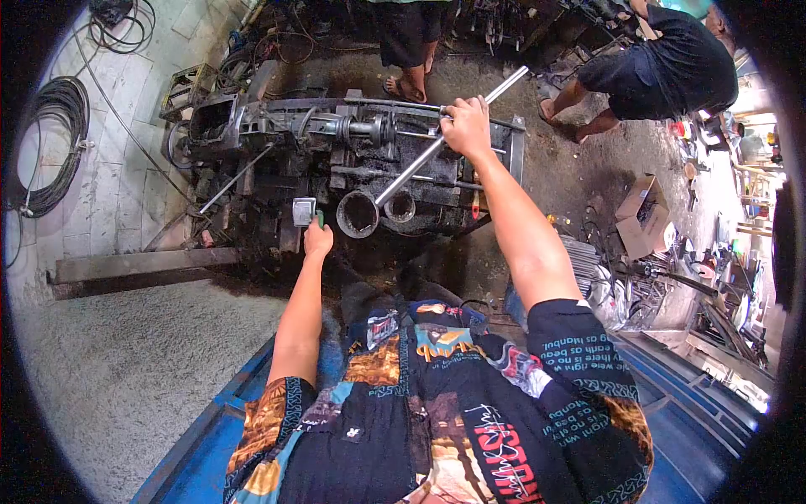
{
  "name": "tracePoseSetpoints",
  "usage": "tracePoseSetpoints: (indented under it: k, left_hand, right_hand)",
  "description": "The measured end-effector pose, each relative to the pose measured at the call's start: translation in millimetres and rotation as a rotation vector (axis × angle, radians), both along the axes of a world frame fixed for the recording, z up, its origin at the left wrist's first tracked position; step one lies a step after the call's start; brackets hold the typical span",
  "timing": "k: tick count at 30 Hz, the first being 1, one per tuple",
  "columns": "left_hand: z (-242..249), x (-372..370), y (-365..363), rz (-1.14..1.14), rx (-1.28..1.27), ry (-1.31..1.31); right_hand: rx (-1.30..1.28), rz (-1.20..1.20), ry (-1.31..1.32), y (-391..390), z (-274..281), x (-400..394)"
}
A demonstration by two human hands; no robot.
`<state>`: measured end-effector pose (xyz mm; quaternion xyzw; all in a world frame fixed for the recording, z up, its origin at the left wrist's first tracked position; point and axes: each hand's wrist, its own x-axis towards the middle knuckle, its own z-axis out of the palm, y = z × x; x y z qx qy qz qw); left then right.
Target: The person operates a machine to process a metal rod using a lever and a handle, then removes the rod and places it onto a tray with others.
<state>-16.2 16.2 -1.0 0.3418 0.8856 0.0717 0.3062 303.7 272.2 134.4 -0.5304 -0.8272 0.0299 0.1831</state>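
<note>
My right hand (pixel 467 128) is wrapped round a long shiny metal rod (pixel 411 175), which slants across the dark, greasy machine (pixel 285 126). The rod's lower end meets a round, open metal ring (pixel 358 214) lying at the machine's near side. Beside that ring is a second, smaller round opening (pixel 400 207). My left hand (pixel 317 241) is closed on a green handle (pixel 320 218), low and to the left. Right at this handle is a squarish silver metal piece (pixel 305 212); I cannot tell whether they are joined.
Two people stand beyond the machine, one in dark clothes (pixel 663 67) at the right. Coiled black cable (pixel 54 143) hangs on the left wall. A cardboard box (pixel 644 217) and scattered metal parts lie on the right. Blue metal framework (pixel 197 454) is behind me.
</note>
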Motion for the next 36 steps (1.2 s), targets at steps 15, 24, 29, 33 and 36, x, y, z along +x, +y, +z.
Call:
tracePoseSetpoints:
  k: [15, 24, 29, 33, 36]
  left_hand:
    - [1.1, -2.5, 1.9, -0.008, -0.043, -0.01]
    - [-1.1, -1.2, -2.3, -0.003, 0.035, 0.0]
    - [0.1, 1.1, -3.2, -0.048, 0.079, 0.01]
    - [-4.0, 4.5, -4.1, 0.024, 0.13, 0.003]
    - [-17.9, -4.9, -9.3, 0.074, 0.027, -0.027]
  right_hand:
    - [0.016, -0.009, 0.037, 0.5, -2.3, 2.0]
    - [0.017, -0.01, 0.032, 0.0, -3.2, 3.3]
    - [-0.005, -0.012, 0.097, -0.5, -3.7, 13.5]
    - [0.053, -0.006, 0.104, 1.9, -8.9, 23.3]
    - [0.097, 0.008, 0.136, 4.5, -13.6, 29.1]
